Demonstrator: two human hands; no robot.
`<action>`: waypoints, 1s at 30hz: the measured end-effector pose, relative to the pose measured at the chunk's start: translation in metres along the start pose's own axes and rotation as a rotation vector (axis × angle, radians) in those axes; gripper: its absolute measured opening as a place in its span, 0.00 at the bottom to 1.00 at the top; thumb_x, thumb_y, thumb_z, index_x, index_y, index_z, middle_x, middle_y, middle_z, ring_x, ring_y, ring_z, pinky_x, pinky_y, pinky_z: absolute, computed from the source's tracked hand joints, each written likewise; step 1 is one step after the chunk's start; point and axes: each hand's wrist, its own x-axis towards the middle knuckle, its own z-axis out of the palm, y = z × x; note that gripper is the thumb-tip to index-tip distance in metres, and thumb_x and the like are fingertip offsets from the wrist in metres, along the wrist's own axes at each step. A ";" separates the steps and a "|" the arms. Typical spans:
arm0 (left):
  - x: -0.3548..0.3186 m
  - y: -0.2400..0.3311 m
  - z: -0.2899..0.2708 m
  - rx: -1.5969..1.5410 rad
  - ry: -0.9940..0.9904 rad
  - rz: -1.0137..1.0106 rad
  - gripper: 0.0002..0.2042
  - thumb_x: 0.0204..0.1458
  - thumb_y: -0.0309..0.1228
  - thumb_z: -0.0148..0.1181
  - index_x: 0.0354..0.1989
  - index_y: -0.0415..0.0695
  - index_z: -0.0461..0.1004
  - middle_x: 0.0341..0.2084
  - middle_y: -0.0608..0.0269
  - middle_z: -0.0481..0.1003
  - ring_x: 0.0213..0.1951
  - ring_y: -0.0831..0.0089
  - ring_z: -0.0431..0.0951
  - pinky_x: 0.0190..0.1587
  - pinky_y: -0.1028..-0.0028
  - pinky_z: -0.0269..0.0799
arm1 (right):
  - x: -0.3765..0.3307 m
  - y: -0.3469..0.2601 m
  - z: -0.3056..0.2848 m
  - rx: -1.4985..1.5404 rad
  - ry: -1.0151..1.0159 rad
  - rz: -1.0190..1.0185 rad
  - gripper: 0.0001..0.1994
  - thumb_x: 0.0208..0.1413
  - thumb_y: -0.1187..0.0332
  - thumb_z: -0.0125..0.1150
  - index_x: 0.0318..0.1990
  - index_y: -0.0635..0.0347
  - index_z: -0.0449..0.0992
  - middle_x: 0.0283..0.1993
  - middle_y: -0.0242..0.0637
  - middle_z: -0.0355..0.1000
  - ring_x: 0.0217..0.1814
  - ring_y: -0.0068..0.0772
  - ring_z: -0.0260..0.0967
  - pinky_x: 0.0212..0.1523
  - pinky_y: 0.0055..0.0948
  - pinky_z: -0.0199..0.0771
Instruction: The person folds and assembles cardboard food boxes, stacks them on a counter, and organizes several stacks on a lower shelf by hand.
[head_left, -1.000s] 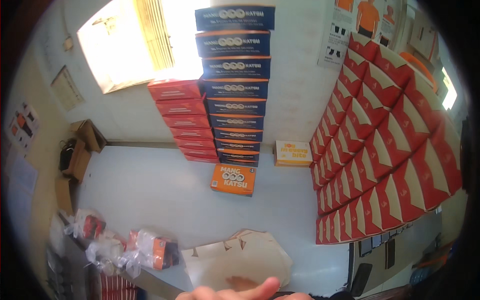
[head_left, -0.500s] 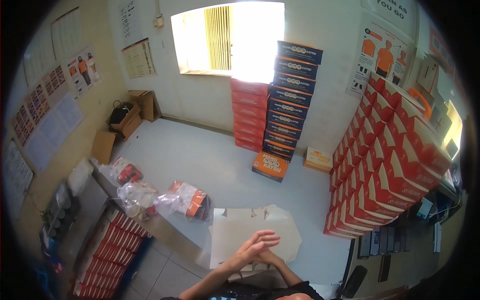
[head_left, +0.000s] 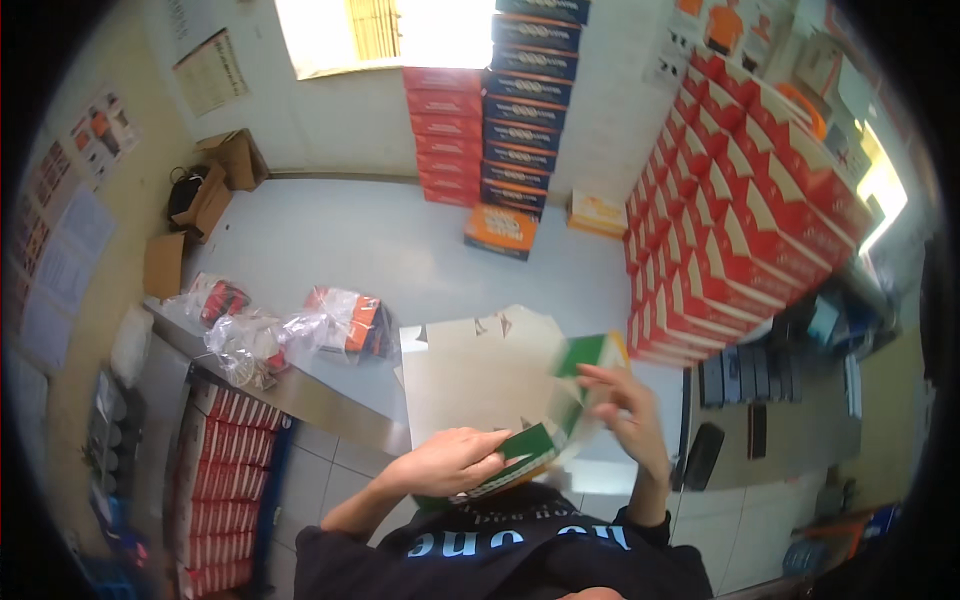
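Observation:
A flat cardboard carton blank (head_left: 480,385), its plain grey-beige side up, lies at the near table edge in front of me. Green flaps (head_left: 520,447) show along its near and right edges, where it is partly bent up. My left hand (head_left: 455,462) grips the near green flap, fingers on top. At the right side, my right hand (head_left: 630,415) has its fingers apart, the index finger against or just beside the upright green flap (head_left: 582,358). Motion blurs the right side, so firm contact there is unclear.
On the pale table (head_left: 330,230), plastic-wrapped packs (head_left: 345,320) lie left. Behind stand stacks of red boxes (head_left: 443,135) and dark blue boxes (head_left: 530,105), with an orange box (head_left: 500,232) before them. Red-and-white cartons (head_left: 740,210) rise at right; more (head_left: 225,480) fill a lower shelf.
My hands were together above the sheets; they have moved apart, the left onto a green flap, the right to the far side. Green flaps are now visible. The view has tilted downward.

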 end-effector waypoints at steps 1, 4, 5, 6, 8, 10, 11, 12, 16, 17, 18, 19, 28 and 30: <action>0.001 -0.004 0.002 -0.160 -0.115 0.103 0.11 0.58 0.35 0.41 0.38 0.41 0.66 0.23 0.49 0.72 0.30 0.54 0.73 0.34 0.59 0.66 | 0.003 0.019 0.010 -0.105 -0.135 -0.120 0.19 0.48 0.66 0.66 0.49 0.56 0.74 0.33 0.29 0.72 0.21 0.15 0.55 0.24 0.17 0.58; 0.005 -0.017 0.003 -0.434 -0.356 0.228 0.12 0.58 0.33 0.43 0.43 0.38 0.65 0.28 0.56 0.70 0.33 0.67 0.71 0.37 0.67 0.65 | -0.001 -0.002 0.008 0.089 -0.395 -0.093 0.20 0.43 0.70 0.70 0.47 0.56 0.75 0.30 0.29 0.71 0.20 0.15 0.55 0.24 0.18 0.58; 0.008 -0.017 -0.003 -0.439 -0.450 0.225 0.13 0.59 0.31 0.46 0.48 0.37 0.64 0.34 0.56 0.70 0.38 0.70 0.70 0.41 0.70 0.67 | 0.004 -0.008 0.001 0.065 -0.393 -0.159 0.20 0.37 0.75 0.72 0.42 0.58 0.77 0.28 0.30 0.71 0.20 0.16 0.56 0.24 0.19 0.59; 0.012 -0.017 -0.007 -0.439 -0.547 0.229 0.16 0.59 0.30 0.48 0.53 0.37 0.63 0.41 0.55 0.71 0.42 0.73 0.70 0.45 0.73 0.68 | 0.008 -0.021 -0.006 0.062 -0.342 -0.130 0.15 0.37 0.75 0.72 0.37 0.59 0.79 0.26 0.29 0.71 0.20 0.16 0.57 0.23 0.19 0.59; 0.011 -0.016 -0.012 -0.673 -0.332 0.184 0.16 0.60 0.29 0.48 0.54 0.36 0.63 0.40 0.63 0.72 0.42 0.80 0.68 0.43 0.76 0.69 | 0.021 -0.020 -0.016 0.269 -0.236 -0.317 0.12 0.36 0.75 0.73 0.32 0.60 0.79 0.27 0.30 0.71 0.21 0.17 0.62 0.23 0.19 0.61; 0.014 -0.018 -0.028 -0.762 -0.383 0.144 0.16 0.60 0.28 0.47 0.55 0.36 0.63 0.39 0.65 0.72 0.41 0.82 0.68 0.42 0.77 0.69 | 0.021 -0.039 -0.020 0.310 -0.187 -0.401 0.09 0.37 0.76 0.71 0.28 0.59 0.78 0.28 0.31 0.72 0.25 0.21 0.68 0.24 0.20 0.65; 0.015 -0.014 -0.026 -0.645 -0.297 0.206 0.15 0.59 0.25 0.49 0.54 0.36 0.64 0.38 0.64 0.72 0.41 0.83 0.68 0.41 0.77 0.69 | 0.024 -0.057 -0.014 0.014 -0.135 -0.423 0.08 0.38 0.76 0.70 0.27 0.58 0.78 0.27 0.32 0.72 0.26 0.24 0.70 0.25 0.22 0.67; 0.016 -0.005 -0.026 -0.643 -0.291 0.204 0.15 0.59 0.25 0.49 0.54 0.36 0.64 0.38 0.64 0.72 0.41 0.83 0.68 0.41 0.77 0.69 | 0.027 -0.069 -0.006 -0.273 -0.077 -0.437 0.07 0.38 0.76 0.69 0.26 0.57 0.77 0.27 0.33 0.71 0.27 0.27 0.71 0.26 0.23 0.70; 0.020 0.013 -0.031 -0.606 -0.100 0.204 0.15 0.54 0.21 0.53 0.51 0.35 0.66 0.38 0.63 0.72 0.36 0.81 0.71 0.40 0.78 0.70 | 0.039 -0.072 0.007 -0.519 -0.444 -0.653 0.09 0.40 0.76 0.63 0.32 0.55 0.76 0.30 0.32 0.67 0.30 0.33 0.69 0.28 0.30 0.72; 0.015 0.021 -0.027 -0.726 -0.101 0.253 0.14 0.55 0.23 0.54 0.49 0.35 0.66 0.36 0.65 0.71 0.36 0.82 0.69 0.38 0.78 0.69 | 0.040 -0.072 0.004 -0.450 -0.456 -0.720 0.10 0.42 0.76 0.62 0.35 0.55 0.76 0.32 0.32 0.67 0.31 0.32 0.68 0.27 0.30 0.71; 0.012 0.028 -0.026 -0.845 -0.103 0.303 0.12 0.55 0.24 0.54 0.47 0.36 0.66 0.33 0.67 0.69 0.37 0.83 0.68 0.37 0.78 0.68 | 0.041 -0.069 0.004 -0.457 -0.457 -0.724 0.10 0.42 0.76 0.62 0.35 0.55 0.76 0.32 0.32 0.67 0.31 0.32 0.68 0.27 0.30 0.71; 0.015 0.034 -0.031 -0.608 -0.081 0.265 0.11 0.56 0.24 0.52 0.47 0.37 0.65 0.36 0.66 0.69 0.39 0.84 0.68 0.39 0.79 0.69 | 0.042 -0.065 0.005 -0.481 -0.308 -0.727 0.11 0.41 0.74 0.63 0.36 0.53 0.77 0.33 0.32 0.67 0.31 0.31 0.68 0.27 0.28 0.70; 0.046 0.033 0.009 -1.479 0.738 0.342 0.17 0.57 0.23 0.47 0.55 0.39 0.57 0.46 0.61 0.68 0.45 0.75 0.72 0.48 0.74 0.70 | 0.021 -0.025 -0.001 -0.588 0.135 -1.026 0.14 0.40 0.65 0.71 0.38 0.49 0.79 0.35 0.29 0.73 0.27 0.25 0.69 0.26 0.22 0.69; 0.052 0.028 0.020 -0.898 1.231 0.500 0.18 0.55 0.21 0.48 0.55 0.35 0.58 0.46 0.56 0.70 0.43 0.73 0.75 0.43 0.76 0.75 | 0.032 -0.035 0.009 -0.376 0.561 -0.814 0.08 0.39 0.75 0.71 0.27 0.58 0.76 0.24 0.30 0.74 0.23 0.26 0.69 0.23 0.22 0.67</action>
